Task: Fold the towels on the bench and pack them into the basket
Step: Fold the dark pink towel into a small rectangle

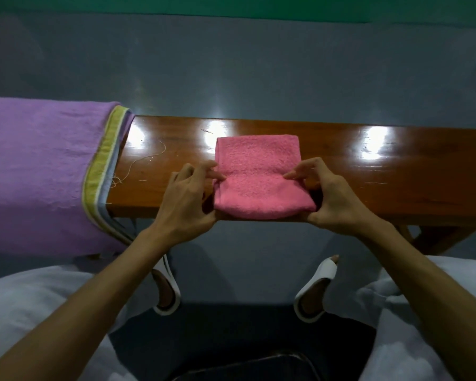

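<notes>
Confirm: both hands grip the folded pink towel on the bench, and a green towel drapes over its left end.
Wrong colour: the head view shows the draped towel is purple, not green. The left hand and right hand do grip the pink towel on the bench.

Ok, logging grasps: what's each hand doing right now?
Left hand: grips the folded pink terry towel at its left edge.
Right hand: grips its right edge.

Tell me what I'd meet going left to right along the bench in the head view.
A purple towel → loose thread → left hand → pink towel → right hand → bare stretch of bench.
</notes>
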`<act>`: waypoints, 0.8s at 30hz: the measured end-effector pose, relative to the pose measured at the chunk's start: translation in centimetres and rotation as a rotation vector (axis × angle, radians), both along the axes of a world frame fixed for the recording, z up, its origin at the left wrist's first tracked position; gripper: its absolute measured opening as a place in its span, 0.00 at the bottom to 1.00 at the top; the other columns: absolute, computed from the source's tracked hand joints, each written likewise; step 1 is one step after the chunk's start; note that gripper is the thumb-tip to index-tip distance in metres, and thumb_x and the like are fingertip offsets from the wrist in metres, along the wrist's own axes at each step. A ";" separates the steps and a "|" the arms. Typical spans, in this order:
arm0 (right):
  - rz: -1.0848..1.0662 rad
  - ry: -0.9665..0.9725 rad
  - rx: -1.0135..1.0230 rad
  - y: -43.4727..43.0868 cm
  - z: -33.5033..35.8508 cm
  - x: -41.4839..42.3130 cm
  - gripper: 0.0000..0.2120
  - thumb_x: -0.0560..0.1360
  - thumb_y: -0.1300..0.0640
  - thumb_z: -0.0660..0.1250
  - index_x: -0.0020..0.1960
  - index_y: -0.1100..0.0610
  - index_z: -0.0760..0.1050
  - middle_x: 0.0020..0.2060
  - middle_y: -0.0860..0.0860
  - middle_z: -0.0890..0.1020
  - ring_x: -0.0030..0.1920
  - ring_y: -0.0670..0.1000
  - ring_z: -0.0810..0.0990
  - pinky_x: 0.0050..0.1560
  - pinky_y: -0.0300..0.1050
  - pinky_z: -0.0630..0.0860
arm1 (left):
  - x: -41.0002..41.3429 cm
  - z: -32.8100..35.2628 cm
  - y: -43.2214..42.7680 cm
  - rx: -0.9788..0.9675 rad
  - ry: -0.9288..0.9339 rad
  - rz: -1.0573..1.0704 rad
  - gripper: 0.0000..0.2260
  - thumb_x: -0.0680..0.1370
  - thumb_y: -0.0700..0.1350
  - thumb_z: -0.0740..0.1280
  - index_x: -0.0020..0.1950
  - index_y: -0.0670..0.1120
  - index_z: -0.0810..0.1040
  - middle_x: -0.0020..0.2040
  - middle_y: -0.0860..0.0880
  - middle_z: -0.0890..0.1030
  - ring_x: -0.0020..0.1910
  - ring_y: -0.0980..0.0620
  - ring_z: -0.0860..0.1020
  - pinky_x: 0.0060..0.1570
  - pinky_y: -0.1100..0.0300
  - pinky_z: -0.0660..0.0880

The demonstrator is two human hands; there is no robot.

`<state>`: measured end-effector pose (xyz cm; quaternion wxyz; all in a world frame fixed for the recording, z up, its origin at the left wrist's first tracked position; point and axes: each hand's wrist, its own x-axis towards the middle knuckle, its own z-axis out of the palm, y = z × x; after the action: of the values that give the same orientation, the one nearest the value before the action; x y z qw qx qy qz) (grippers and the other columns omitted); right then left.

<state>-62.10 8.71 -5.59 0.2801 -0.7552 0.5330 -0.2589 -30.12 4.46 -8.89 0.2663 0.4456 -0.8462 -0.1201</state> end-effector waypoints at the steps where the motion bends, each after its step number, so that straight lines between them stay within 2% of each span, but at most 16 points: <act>1: -0.016 -0.056 0.023 0.1 0.3 0.1 0.40 0.63 0.58 0.85 0.67 0.53 0.65 0.63 0.46 0.79 0.62 0.45 0.80 0.59 0.43 0.81 | 0.0 0.0 -0.1 -0.005 0.017 0.008 0.33 0.69 0.55 0.78 0.69 0.47 0.69 0.59 0.51 0.81 0.57 0.49 0.75 0.54 0.49 0.70; 3: -0.049 -0.134 0.038 0.0 0.5 0.0 0.37 0.65 0.59 0.84 0.65 0.56 0.65 0.60 0.47 0.83 0.58 0.44 0.83 0.55 0.39 0.81 | 0.0 0.0 -0.4 -0.020 0.033 0.012 0.29 0.70 0.50 0.77 0.67 0.48 0.70 0.58 0.52 0.81 0.57 0.49 0.76 0.53 0.47 0.71; 5: -0.083 -0.177 0.032 -0.2 0.6 -0.1 0.32 0.68 0.59 0.82 0.64 0.57 0.67 0.56 0.48 0.84 0.55 0.45 0.84 0.51 0.40 0.82 | -0.2 0.3 -0.6 -0.020 0.030 -0.003 0.29 0.69 0.46 0.78 0.66 0.47 0.71 0.57 0.53 0.82 0.58 0.49 0.76 0.53 0.43 0.72; 8: -0.120 -0.205 0.027 -0.8 0.7 -0.2 0.22 0.72 0.59 0.78 0.61 0.59 0.71 0.55 0.49 0.82 0.55 0.44 0.83 0.51 0.42 0.83 | -0.6 0.7 -1.1 0.053 0.067 -0.008 0.27 0.69 0.44 0.78 0.65 0.50 0.72 0.54 0.54 0.80 0.56 0.50 0.76 0.50 0.41 0.75; 10: -0.133 -0.222 0.045 -1.1 1.1 -0.3 0.15 0.75 0.59 0.75 0.58 0.59 0.75 0.54 0.49 0.82 0.55 0.44 0.83 0.52 0.43 0.83 | -0.7 1.0 -1.6 0.145 0.165 -0.018 0.21 0.72 0.45 0.75 0.62 0.52 0.72 0.55 0.53 0.79 0.55 0.49 0.78 0.48 0.41 0.79; 13: -0.196 -0.355 0.168 -1.5 1.6 -0.3 0.14 0.75 0.56 0.72 0.58 0.60 0.78 0.53 0.51 0.84 0.54 0.47 0.85 0.49 0.44 0.84 | -1.6 2.1 -1.5 0.351 0.376 0.005 0.14 0.80 0.41 0.69 0.63 0.46 0.71 0.58 0.50 0.80 0.52 0.54 0.82 0.43 0.52 0.83; 15: -0.269 -0.419 0.260 -2.0 1.8 -0.3 0.14 0.76 0.54 0.71 0.58 0.60 0.79 0.50 0.54 0.86 0.48 0.49 0.86 0.45 0.47 0.84 | -2.3 2.5 -1.3 0.498 0.490 0.072 0.12 0.82 0.37 0.66 0.63 0.43 0.68 0.54 0.47 0.81 0.43 0.57 0.82 0.36 0.59 0.81; 16: -0.303 -0.424 0.284 -2.4 1.8 -0.5 0.12 0.78 0.54 0.71 0.57 0.61 0.79 0.48 0.54 0.86 0.45 0.50 0.86 0.43 0.48 0.83 | -2.6 2.5 -1.4 0.540 0.533 0.111 0.12 0.82 0.37 0.66 0.63 0.42 0.66 0.52 0.46 0.81 0.41 0.56 0.82 0.34 0.60 0.81; 18: -0.346 -0.415 0.311 -3.0 1.8 -0.6 0.10 0.79 0.56 0.70 0.56 0.61 0.79 0.48 0.55 0.86 0.42 0.52 0.85 0.39 0.47 0.81 | -2.9 2.4 -1.9 0.578 0.604 0.176 0.15 0.82 0.42 0.68 0.63 0.44 0.65 0.55 0.44 0.80 0.48 0.52 0.83 0.36 0.58 0.82; 21: -0.380 -0.418 0.325 -3.7 2.1 -0.2 0.09 0.81 0.57 0.68 0.56 0.62 0.79 0.45 0.55 0.85 0.31 0.44 0.81 0.30 0.41 0.78 | -3.3 2.0 -2.6 0.524 0.598 0.233 0.18 0.81 0.49 0.70 0.64 0.46 0.65 0.58 0.44 0.78 0.55 0.49 0.82 0.42 0.58 0.84; 24: -0.406 -0.407 0.305 -4.3 2.1 0.2 0.06 0.82 0.58 0.67 0.55 0.60 0.78 0.34 0.47 0.82 0.25 0.42 0.76 0.25 0.37 0.74 | -3.7 1.9 -3.1 0.443 0.629 0.244 0.17 0.82 0.50 0.69 0.63 0.46 0.64 0.58 0.42 0.77 0.54 0.48 0.81 0.41 0.62 0.81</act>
<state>-61.92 4.40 -3.51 0.4335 -0.5158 0.6384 -0.3722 -33.86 1.40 -7.01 0.4221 0.5308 -0.6180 -0.3976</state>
